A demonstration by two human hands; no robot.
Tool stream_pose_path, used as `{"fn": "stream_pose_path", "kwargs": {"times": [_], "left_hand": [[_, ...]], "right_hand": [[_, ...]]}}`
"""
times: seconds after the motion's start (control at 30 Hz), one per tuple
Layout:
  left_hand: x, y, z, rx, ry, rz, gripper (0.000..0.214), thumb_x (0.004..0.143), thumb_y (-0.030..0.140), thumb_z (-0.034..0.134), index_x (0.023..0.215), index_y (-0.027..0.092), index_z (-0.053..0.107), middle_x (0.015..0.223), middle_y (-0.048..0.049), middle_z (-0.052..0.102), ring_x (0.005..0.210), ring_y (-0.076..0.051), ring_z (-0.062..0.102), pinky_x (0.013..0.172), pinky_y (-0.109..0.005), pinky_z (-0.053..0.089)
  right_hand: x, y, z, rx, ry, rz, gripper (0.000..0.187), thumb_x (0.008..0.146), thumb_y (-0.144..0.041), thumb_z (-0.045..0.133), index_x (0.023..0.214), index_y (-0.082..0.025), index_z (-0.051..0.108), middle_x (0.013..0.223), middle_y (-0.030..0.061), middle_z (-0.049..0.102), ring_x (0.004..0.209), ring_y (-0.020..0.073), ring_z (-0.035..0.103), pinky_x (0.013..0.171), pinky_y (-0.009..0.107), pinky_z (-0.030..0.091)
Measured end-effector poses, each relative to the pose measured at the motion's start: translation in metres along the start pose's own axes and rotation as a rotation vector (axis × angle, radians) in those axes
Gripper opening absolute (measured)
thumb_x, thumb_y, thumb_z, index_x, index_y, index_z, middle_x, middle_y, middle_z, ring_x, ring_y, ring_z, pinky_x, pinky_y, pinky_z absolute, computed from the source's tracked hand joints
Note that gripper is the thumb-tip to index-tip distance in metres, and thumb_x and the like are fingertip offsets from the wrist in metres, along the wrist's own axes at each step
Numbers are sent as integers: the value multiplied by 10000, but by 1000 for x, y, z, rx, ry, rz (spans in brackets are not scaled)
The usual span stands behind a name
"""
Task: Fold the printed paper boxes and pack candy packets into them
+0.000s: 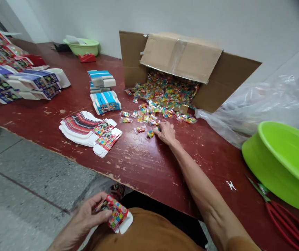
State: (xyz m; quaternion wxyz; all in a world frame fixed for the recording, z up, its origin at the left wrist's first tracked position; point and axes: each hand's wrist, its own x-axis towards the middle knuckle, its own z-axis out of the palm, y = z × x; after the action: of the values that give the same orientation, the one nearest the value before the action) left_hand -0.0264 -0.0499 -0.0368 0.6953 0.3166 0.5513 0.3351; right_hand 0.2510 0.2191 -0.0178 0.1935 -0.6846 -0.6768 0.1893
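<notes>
Two bare hands: left hand (88, 214) pinching a folded printed carton (116, 214) at seven o'clock; right hand (166, 133) curled, grip unclear, at twelve o'clock beside spilled candy packets (151, 116) near a cardboard box (180, 57).

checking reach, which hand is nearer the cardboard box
Right. The right hand is on the table in front of the cardboard box; the left hand is back past the table edge, holding a printed carton.

Small packets (150, 134) — glossy clear plastic; tabletop (144, 164) — chipped red paint, rough.
</notes>
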Motion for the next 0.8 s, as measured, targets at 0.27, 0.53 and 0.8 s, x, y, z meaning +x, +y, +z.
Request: {"fn": "stream_pose_path", "kwargs": {"times": [0.27,0.53,0.8], "left_hand": [[4,-11,-33,251,-179,-157,377,630,492,869,845,227,707,708,-7,697,516,-142,552,507,-249,397],[18,43,38,0,-36,140,434,795,395,732,1129,242,500,791,23,689,557,-125,603,540,-233,427],[33,54,64,178,-14,295,459,727,276,651,1158,238,499,701,55,626,515,-149,567,510,-269,475]], "right_hand": [[-15,21,-10,183,-50,-30,303,841,-326,714,1116,-211,662,1019,58,702,987,238,632,875,346,445],[-83,-8,-17,609,-190,-232,322,943,-395,532,1178,-185,598,908,13,646,796,157,588,733,276,460],[-150,-53,-15,541,-381,-666,159,942,-222,630,1100,-215,636,927,32,668,852,171,601,811,320,478]]}}
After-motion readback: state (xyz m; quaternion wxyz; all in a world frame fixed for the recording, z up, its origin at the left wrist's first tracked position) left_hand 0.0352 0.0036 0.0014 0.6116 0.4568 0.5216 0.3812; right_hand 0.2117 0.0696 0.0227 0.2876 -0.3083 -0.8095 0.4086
